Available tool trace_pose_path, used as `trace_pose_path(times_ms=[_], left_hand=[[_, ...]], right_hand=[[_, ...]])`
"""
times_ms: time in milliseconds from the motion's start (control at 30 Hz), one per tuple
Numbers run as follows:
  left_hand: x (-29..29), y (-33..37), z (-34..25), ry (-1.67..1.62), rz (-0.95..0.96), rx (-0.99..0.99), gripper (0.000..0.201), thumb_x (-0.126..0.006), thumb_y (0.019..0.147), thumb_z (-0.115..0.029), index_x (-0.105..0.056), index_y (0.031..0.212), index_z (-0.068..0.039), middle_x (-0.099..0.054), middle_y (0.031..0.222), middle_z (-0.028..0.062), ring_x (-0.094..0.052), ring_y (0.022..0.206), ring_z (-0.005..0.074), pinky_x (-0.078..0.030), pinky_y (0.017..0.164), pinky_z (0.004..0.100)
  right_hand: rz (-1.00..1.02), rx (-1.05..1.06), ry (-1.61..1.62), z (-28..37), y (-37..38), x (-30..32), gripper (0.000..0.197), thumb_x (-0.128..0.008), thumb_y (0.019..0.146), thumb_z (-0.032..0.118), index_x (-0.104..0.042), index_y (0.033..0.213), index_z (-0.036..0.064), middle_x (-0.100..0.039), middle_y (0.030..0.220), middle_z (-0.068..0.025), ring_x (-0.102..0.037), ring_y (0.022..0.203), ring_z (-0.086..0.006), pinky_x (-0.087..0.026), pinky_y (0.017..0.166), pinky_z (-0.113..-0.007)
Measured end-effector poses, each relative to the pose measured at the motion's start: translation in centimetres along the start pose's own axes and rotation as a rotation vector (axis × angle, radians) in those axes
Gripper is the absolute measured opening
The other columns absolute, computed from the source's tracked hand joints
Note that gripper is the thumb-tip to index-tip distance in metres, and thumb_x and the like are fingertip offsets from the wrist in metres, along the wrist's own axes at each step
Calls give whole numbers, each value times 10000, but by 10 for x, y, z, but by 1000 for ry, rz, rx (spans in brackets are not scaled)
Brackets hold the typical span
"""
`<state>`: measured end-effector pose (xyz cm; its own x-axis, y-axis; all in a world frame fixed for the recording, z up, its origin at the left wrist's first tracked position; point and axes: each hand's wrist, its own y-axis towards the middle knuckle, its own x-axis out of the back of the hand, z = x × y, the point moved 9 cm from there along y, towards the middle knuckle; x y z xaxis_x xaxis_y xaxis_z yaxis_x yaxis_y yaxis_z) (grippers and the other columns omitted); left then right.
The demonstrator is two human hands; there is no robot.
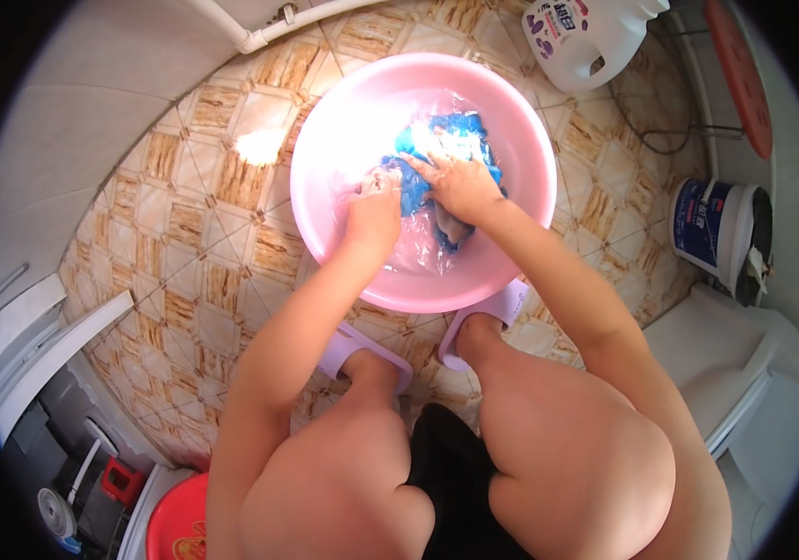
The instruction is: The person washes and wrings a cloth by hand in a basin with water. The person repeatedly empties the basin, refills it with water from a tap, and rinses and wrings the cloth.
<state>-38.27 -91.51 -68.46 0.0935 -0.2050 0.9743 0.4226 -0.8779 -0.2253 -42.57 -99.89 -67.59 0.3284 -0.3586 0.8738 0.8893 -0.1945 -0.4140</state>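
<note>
In the head view, the right hand [463,189] lies spread open on a wet, blue cloth [413,194] in water [409,252] inside a round, pink plastic basin [539,173], while the left hand [378,193] curls just beside it, its hold impossible to tell.

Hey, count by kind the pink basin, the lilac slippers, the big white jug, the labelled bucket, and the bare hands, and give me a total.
Pink basin: 1
Hands: 2 (left hand, right hand)
Lilac slippers: 2
White jug: 1
Labelled bucket: 1
Total: 7
</note>
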Motion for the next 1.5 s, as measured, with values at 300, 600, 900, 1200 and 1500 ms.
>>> trace_pose_path(times_ms=[300, 600, 900, 1200, 1500], left_hand=[[112, -27, 67, -941, -284, 244, 126, -632, 778, -46, -641, 888, 15, -629, 739, 91, -599, 708, 190, -472, 693, 277], [195, -44, 74, -1691, -393, 296, 177, -692, 750, -27, -633, 915, 5, -629, 842, 31, -571, 751, 68, -458, 649, 198], [257, -79, 97, -2060, -849, -57, 380, -490, 876, -187, -459, 1191, 24, -570, 1101, 184, -580, 1013, 313, -455, 905, 451], [134, -25, 61, -1583, -461, 333, 185, -625, 842, -93, -584, 1005, -16, -555, 879, 5, -512, 778, 73, -426, 719, 205], [-56, -52, -2, -1727, 57, 743, 268, -553, 885, -159, -573, 1109, -14, -591, 996, 42, -545, 884, 103, -448, 716, 249]], right_hand=[[-221, 9, 99, -30, -47, 49, 520, -684, 699, 412, -586, 1144, 160, -562, 1144, -51, -518, 1089, -234, -387, 883, -465], [-777, -179, 609, -59, -108, 171, 133, -527, 799, 45, -600, 907, 18, -591, 779, -96, -569, 692, -197, -444, 659, -247], [-1355, 71, 1088, -52, -175, 281, 271, -446, 886, 114, -532, 1053, -82, -605, 960, -160, -611, 853, -206, -507, 769, -299], [-779, -146, 862, -59, -73, 127, 277, -384, 750, -75, -492, 986, 23, -554, 752, -89, -594, 659, -233, -493, 678, -311], [-247, -115, 625, 20, -38, -33, 362, -621, 735, 157, -552, 1059, 12, -539, 1026, -157, -564, 892, -307, -462, 779, -402]])
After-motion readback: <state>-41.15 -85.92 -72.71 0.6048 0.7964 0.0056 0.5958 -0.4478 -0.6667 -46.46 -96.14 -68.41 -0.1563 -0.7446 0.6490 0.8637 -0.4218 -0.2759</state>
